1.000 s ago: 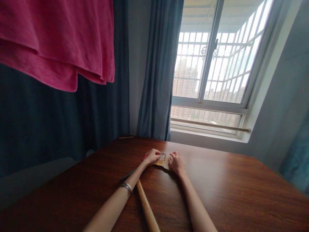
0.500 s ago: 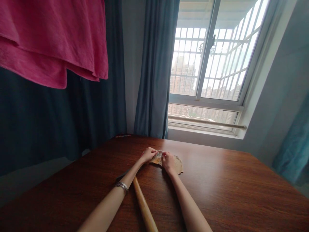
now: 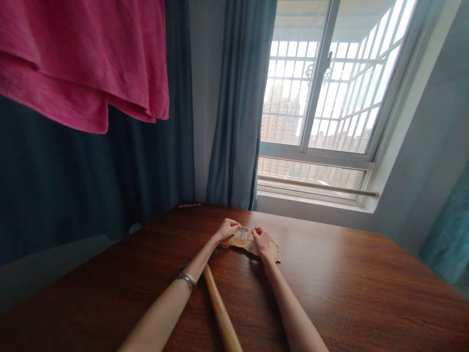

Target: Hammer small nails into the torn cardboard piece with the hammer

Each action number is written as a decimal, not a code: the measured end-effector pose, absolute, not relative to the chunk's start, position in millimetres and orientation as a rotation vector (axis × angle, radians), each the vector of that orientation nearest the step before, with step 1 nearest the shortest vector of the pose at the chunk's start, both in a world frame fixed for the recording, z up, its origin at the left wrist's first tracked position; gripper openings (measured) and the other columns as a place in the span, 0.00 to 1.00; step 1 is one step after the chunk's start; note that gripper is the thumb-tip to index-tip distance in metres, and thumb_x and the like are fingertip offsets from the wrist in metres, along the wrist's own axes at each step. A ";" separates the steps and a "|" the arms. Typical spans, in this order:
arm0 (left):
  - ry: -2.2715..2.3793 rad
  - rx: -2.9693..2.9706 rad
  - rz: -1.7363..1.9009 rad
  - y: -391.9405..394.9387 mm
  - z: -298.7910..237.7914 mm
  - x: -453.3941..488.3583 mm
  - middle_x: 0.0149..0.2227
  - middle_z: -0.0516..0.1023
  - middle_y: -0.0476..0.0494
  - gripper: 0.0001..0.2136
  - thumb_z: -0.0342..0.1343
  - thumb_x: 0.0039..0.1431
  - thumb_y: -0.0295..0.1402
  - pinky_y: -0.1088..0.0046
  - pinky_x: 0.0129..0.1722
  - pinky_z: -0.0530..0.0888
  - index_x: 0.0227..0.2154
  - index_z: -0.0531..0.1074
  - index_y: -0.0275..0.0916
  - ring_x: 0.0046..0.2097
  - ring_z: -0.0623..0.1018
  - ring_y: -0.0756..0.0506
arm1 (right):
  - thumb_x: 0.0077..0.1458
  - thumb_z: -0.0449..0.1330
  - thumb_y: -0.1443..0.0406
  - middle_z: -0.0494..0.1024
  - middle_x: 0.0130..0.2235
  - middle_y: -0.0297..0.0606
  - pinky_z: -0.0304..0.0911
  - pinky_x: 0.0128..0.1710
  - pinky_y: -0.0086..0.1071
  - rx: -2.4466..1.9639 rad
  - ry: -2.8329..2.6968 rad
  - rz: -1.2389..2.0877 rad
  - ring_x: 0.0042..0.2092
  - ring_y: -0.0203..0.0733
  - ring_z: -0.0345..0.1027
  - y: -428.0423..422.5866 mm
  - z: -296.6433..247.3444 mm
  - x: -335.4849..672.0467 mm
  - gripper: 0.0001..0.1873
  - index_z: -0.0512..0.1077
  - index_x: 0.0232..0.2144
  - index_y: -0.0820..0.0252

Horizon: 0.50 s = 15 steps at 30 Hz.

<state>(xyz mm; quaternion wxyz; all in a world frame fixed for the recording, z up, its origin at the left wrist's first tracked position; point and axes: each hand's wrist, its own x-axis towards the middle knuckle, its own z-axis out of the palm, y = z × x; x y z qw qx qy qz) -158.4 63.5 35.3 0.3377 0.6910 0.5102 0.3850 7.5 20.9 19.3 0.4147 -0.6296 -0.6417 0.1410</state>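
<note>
My left hand and my right hand are both out over the far middle of a brown wooden table. Between them lies a tan, patterned, fan-shaped piece, slightly lifted off the wood. The left hand pinches its left edge with curled fingers. My right hand pinches its upper edge, thumb and forefinger pressed together; the piece's right end sticks out beyond that hand. A silver bracelet circles my left wrist.
A long wooden stick lies on the table between my forearms, running toward me. Pink cloth hangs overhead at the left. Blue curtains and a barred window stand beyond the far edge.
Both hands have shifted slightly away from me and lifted the tan piece a little. More of its right end shows past my right hand than a second ago.
</note>
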 end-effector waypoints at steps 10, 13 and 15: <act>1.293 1.825 -0.183 38.0 74.4 -180.8 0.18 0.74 0.43 0.12 0.68 0.29 0.36 0.75 0.18 0.66 0.15 0.74 0.33 0.20 0.69 0.49 | 0.31 0.65 0.72 0.70 0.13 0.32 0.60 0.19 0.27 -1.650 -2.083 0.953 0.20 0.40 0.68 -1.0 47.9 9.3 0.10 0.68 0.09 0.59; 1.310 1.832 -0.265 34.8 63.1 -173.8 0.17 0.73 0.41 0.13 0.69 0.25 0.36 0.74 0.17 0.64 0.13 0.74 0.33 0.19 0.68 0.48 | 0.30 0.66 0.73 0.68 0.10 0.32 0.60 0.16 0.27 -1.653 -2.145 1.110 0.17 0.40 0.67 -7.9 46.6 2.7 0.15 0.65 0.06 0.58; 1.332 1.854 -0.268 35.2 58.6 -171.5 0.16 0.73 0.40 0.14 0.69 0.24 0.37 0.74 0.17 0.63 0.12 0.73 0.32 0.18 0.67 0.49 | 0.31 0.66 0.73 0.67 0.10 0.32 0.61 0.15 0.28 -1.653 -2.145 1.136 0.17 0.40 0.67 -10.2 47.2 -1.4 0.17 0.63 0.04 0.58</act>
